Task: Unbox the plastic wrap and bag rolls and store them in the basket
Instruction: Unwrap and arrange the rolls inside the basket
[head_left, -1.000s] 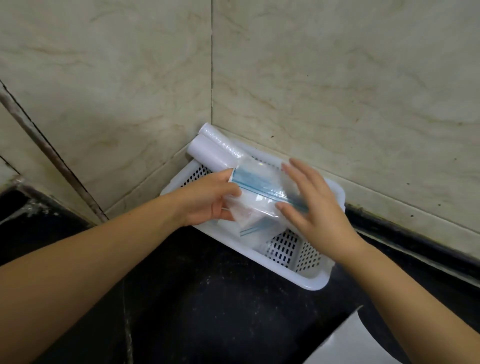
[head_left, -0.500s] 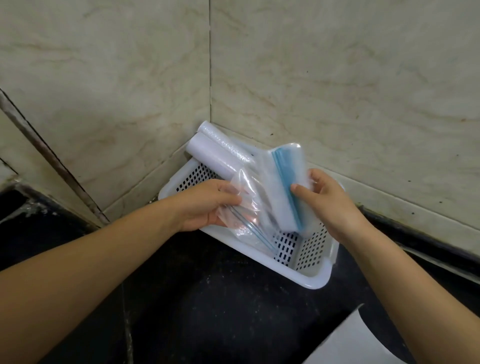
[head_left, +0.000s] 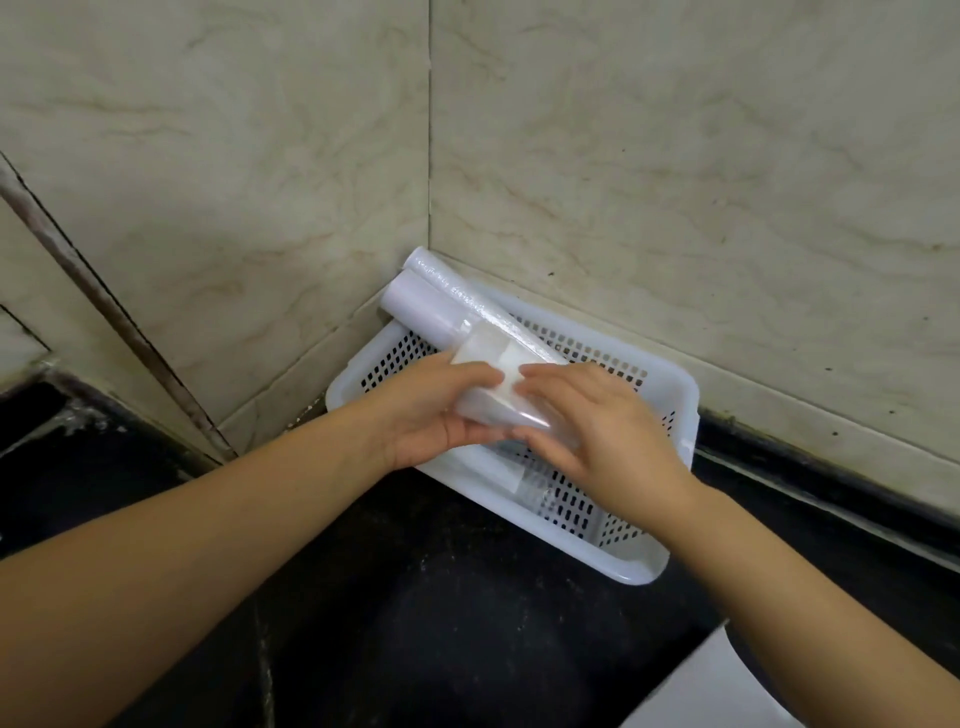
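Two hands, left (head_left: 426, 415) and right (head_left: 597, 436), clasp bag bundle (head_left: 493, 384) over white basket (head_left: 670, 395); black counter (head_left: 415, 597), marble-tiled corner.

- We see a black counter (head_left: 441, 623), speckled with pale dust, meeting beige marbled wall tiles in a far corner.
- On it, pushed into that corner, we see a white perforated basket (head_left: 670, 410), set at an angle to both walls.
- At the near right edge we see part of a flat white sheet (head_left: 711, 691) lying on the counter, well apart from the basket.
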